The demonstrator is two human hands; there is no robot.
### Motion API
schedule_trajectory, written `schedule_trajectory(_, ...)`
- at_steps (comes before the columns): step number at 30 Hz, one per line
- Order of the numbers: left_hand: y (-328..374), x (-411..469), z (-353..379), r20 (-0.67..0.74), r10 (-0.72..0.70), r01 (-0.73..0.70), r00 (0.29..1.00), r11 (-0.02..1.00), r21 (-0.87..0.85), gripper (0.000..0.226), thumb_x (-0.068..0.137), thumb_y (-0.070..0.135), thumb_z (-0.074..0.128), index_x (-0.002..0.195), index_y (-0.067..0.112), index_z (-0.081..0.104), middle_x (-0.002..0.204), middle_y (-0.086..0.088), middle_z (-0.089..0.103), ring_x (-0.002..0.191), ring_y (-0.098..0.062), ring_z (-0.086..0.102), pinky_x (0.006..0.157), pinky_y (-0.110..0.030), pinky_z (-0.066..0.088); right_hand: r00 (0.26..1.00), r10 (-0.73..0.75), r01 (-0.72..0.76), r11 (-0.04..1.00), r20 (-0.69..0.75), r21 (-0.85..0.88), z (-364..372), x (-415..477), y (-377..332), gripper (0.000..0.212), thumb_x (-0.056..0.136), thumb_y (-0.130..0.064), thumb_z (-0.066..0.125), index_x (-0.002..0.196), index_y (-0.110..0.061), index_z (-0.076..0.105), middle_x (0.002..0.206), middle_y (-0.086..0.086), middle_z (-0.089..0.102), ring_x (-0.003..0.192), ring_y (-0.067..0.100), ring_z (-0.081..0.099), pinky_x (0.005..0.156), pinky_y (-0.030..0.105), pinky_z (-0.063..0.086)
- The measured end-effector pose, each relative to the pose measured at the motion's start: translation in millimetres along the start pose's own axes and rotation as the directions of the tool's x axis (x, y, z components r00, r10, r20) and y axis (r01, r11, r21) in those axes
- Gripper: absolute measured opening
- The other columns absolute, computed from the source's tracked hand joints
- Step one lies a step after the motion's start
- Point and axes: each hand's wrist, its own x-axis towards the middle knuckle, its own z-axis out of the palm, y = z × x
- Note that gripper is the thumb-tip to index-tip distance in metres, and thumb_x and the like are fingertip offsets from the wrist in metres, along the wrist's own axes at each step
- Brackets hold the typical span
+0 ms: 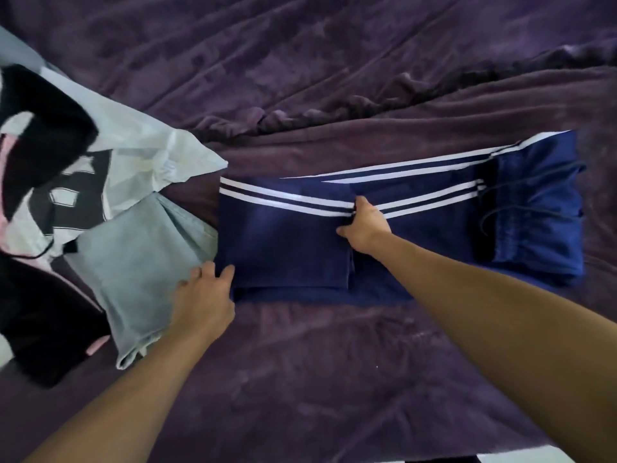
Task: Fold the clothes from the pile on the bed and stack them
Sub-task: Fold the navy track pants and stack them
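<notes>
Bare forearms point(484, 295), bare left hand point(203, 295), right hand point(365, 225)

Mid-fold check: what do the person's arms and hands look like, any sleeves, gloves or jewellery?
The left forearm and right forearm are bare as far up as the frame shows: no sleeves or cuffs. The left hand and right hand wear no gloves. No watch, bracelet or ring shows, though the picture is slightly blurred.
</notes>
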Motion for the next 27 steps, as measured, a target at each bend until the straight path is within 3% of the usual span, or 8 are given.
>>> schedule_trajectory(4, 30, 1, -9, -0.191, 0.012, -0.036, 0.981, 0.992, -0.121, 0.046, 0.059, 0.008, 0.073, 0.105, 0.008, 0.064, 0.1, -0.014, 0.049, 0.089, -0.035, 0.049, 0.071, -0.044, 0.042, 0.964, -0.08, 0.082, 0.997, -0.254, -0.005, -46, -20, 33, 0.058, 0.085, -0.027, 0.068, 0.138, -0.019, 0.045, 0.114, 0.002, 0.065, 0.107, 0.023, 0.06, 0.09, 0.032, 0.046)
schedule_trajectory(7, 87, 10, -24, -0.347, 0.145, -0.234, 0.927, 0.945, -0.228, 0.036, 0.059, 0.005, 0.071, 0.095, 0.009, 0.066, 0.092, -0.011, 0.053, 0.083, -0.035, 0.052, 0.067, -0.044, 0.043, 0.798, -0.219, 0.126, 0.972, -0.562, -0.2, -105, -44, 76, 0.045, 0.085, -0.027, 0.064, 0.128, -0.019, 0.055, 0.12, 0.005, 0.059, 0.114, 0.028, 0.053, 0.09, 0.039, 0.044)
schedule_trajectory(9, 133, 15, -32, -0.291, 0.215, -0.302, 0.932, 0.905, -0.298, 0.032, 0.068, 0.011, 0.069, 0.099, 0.011, 0.066, 0.095, -0.009, 0.053, 0.087, -0.032, 0.053, 0.07, -0.043, 0.044, 0.784, -0.216, -0.012, 0.932, -0.582, -0.362, -136, -55, 105, 0.065, 0.08, -0.037, 0.069, 0.138, -0.019, 0.046, 0.139, 0.01, 0.046, 0.129, 0.034, 0.037, 0.097, 0.046, 0.038)
schedule_trajectory(12, 183, 24, -32, -0.076, 0.197, -0.211, 0.977, 0.909, -0.36, 0.043, 0.086, 0.025, 0.056, 0.129, 0.019, 0.051, 0.127, -0.007, 0.044, 0.115, -0.029, 0.043, 0.089, -0.042, 0.039, 0.912, 0.025, -0.272, 0.783, -0.409, -0.559, -146, -58, 144, 0.119, 0.064, -0.062, 0.075, 0.153, -0.022, 0.006, 0.16, 0.012, 0.003, 0.145, 0.04, 0.006, 0.108, 0.056, 0.025)
schedule_trajectory(15, 194, 28, -24, 0.077, 0.188, -0.156, 0.979, 0.938, -0.311, 0.06, 0.091, 0.031, 0.052, 0.146, 0.024, 0.027, 0.149, -0.009, 0.021, 0.135, -0.029, 0.024, 0.1, -0.045, 0.036, 0.919, 0.106, -0.335, 0.717, -0.379, -0.612, -133, -48, 169, 0.128, 0.065, -0.06, 0.076, 0.152, -0.025, -0.012, 0.16, 0.015, -0.009, 0.145, 0.044, 0.002, 0.107, 0.059, 0.028)
schedule_trajectory(19, 173, 32, -18, 0.08, 0.185, -0.162, 0.979, 0.958, -0.236, 0.07, 0.091, 0.037, 0.052, 0.15, 0.026, 0.016, 0.148, -0.008, 0.019, 0.132, -0.028, 0.027, 0.095, -0.044, 0.042, 0.877, -0.055, -0.246, 0.802, -0.477, -0.544, -144, -41, 182, 0.082, 0.087, -0.033, 0.062, 0.153, -0.026, 0.014, 0.156, 0.009, 0.026, 0.133, 0.036, 0.034, 0.096, 0.049, 0.041)
schedule_trajectory(23, 172, 45, -26, 0.062, 0.088, -0.067, 0.994, 0.958, -0.28, 0.084, 0.085, 0.052, 0.058, 0.15, 0.021, 0.015, 0.133, -0.007, 0.03, 0.12, -0.027, 0.036, 0.08, -0.04, 0.049, 0.734, -0.259, -0.017, 0.917, -0.628, -0.398, -166, -57, 154, 0.053, 0.091, -0.024, 0.056, 0.143, -0.022, 0.044, 0.128, 0.009, 0.059, 0.108, 0.038, 0.057, 0.08, 0.044, 0.046)
schedule_trajectory(27, 180, 51, -27, 0.011, 0.065, -0.056, 0.998, 0.924, -0.377, 0.074, 0.086, 0.012, 0.059, 0.148, 0.011, 0.019, 0.133, -0.01, 0.037, 0.115, -0.027, 0.044, 0.078, -0.036, 0.048, 0.623, -0.402, 0.163, 0.905, -0.67, -0.392, -143, -72, 98, 0.051, 0.089, -0.028, 0.056, 0.139, -0.022, 0.048, 0.123, 0.007, 0.064, 0.101, 0.035, 0.063, 0.074, 0.042, 0.051)
